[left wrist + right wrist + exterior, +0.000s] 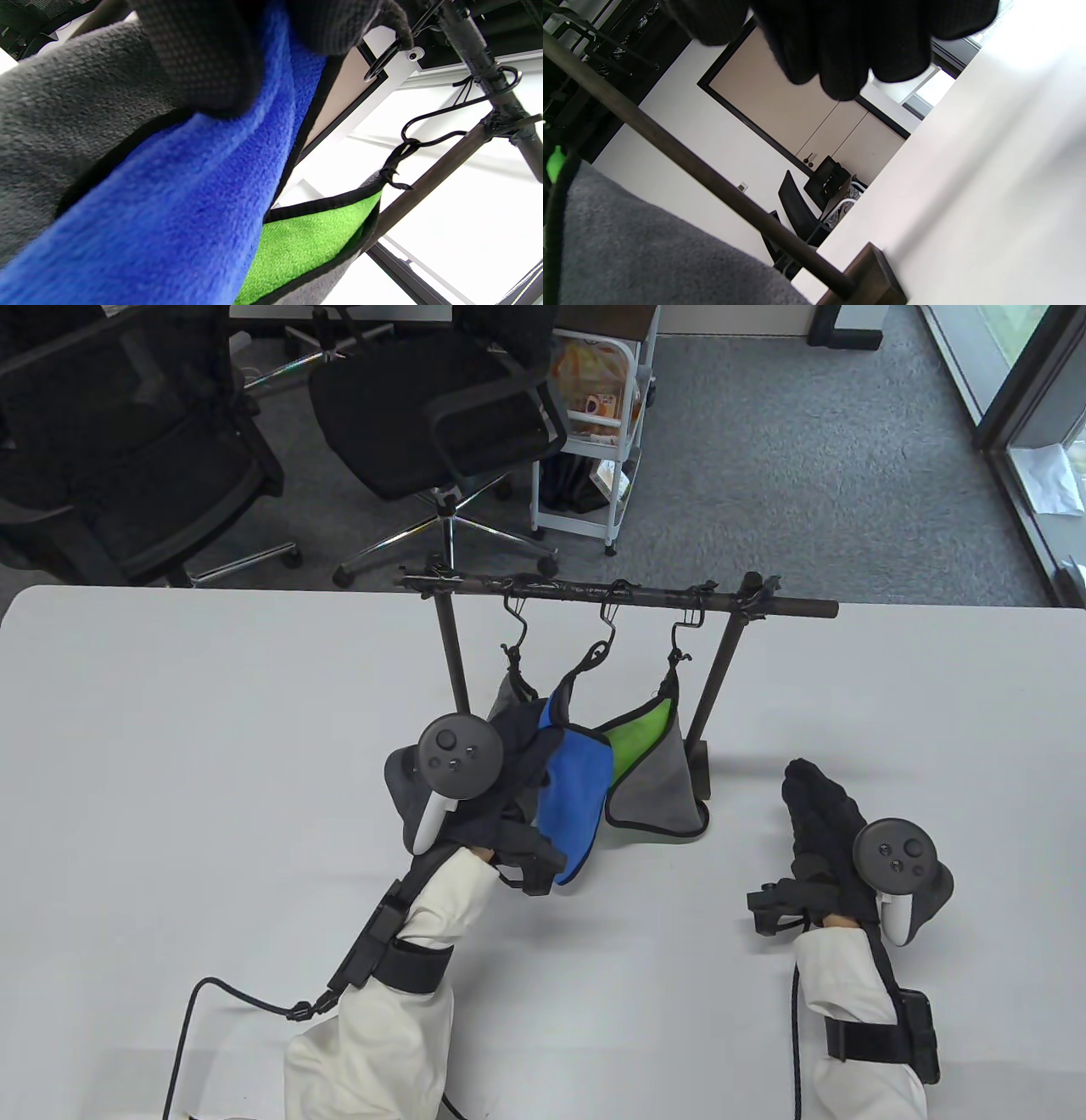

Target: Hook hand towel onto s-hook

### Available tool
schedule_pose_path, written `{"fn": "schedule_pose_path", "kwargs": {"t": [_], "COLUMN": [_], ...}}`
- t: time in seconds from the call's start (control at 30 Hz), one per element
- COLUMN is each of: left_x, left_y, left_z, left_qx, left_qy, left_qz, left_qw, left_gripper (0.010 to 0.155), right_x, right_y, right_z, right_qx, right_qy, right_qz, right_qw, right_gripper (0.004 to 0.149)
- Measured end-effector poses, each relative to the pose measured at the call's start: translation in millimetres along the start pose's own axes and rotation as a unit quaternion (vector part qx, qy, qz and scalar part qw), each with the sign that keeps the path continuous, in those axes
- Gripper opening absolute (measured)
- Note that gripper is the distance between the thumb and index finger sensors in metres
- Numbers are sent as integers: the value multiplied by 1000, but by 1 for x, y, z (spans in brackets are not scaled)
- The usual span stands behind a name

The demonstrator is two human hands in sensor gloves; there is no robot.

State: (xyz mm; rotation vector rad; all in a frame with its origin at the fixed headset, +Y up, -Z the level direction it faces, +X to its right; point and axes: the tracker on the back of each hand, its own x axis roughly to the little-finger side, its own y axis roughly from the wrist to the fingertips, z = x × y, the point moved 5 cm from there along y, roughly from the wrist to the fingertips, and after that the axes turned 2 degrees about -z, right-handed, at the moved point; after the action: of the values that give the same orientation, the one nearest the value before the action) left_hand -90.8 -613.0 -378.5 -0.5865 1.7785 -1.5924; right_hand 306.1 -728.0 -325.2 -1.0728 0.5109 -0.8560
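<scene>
Because its loop already sits on the middle hook (608, 621), the blue towel (577, 797) hangs free — left hand (501, 780) grips its near-left edge to steady it, right hand (827, 831) rests released on the table (170, 780).

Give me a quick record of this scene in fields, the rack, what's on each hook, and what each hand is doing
rack: dark rod on two posts, standing on the white table
left s-hook: grey towel hangs
middle s-hook: blue towel hangs by its loop
right s-hook: green-and-grey towel hangs
left hand: on the blue towel; exact grip hidden
right hand: on the table, apart from the towels, holding nothing
</scene>
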Motion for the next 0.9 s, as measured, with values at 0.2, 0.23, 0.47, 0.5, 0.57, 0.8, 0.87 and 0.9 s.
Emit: {"fn": "schedule_pose_path", "kwargs": {"t": [0.2,0.23,0.47,0.5,0.57,0.8,0.87,0.9], "left_x": [4,5,9,10,10,16,19,20], "left_y": [2,3,7,7,8,11,11,11], "left_z": [6,7,15,16,19,28,31,33], "left_qx": [5,6,12,13,14,20,22,24], "left_qy": [2,2,4,5,8,18,18,17], "left_qz": [-7,-8,-18,-19,-21,-28,-29,-30], "left_qw": [1000,1000,1000,1000,1000,999,999,999], "left_gripper": [45,45,45,45,45,45,46,46], "right_x": [0,0,0,0,0,0,1,1], "right_y": [0,0,0,0,0,0,0,0], "right_z": [0,0,0,0,0,0,0,0], "right_qx": [0,0,0,0,0,0,0,1], "right_qy": [0,0,0,0,1,2,2,1], "right_qz": [0,0,0,0,-2,-3,-3,-3], "right_qw": [1000,1000,1000,1000,1000,1000,1000,1000], "right_gripper": [54,54,54,54,54,54,54,54]}}
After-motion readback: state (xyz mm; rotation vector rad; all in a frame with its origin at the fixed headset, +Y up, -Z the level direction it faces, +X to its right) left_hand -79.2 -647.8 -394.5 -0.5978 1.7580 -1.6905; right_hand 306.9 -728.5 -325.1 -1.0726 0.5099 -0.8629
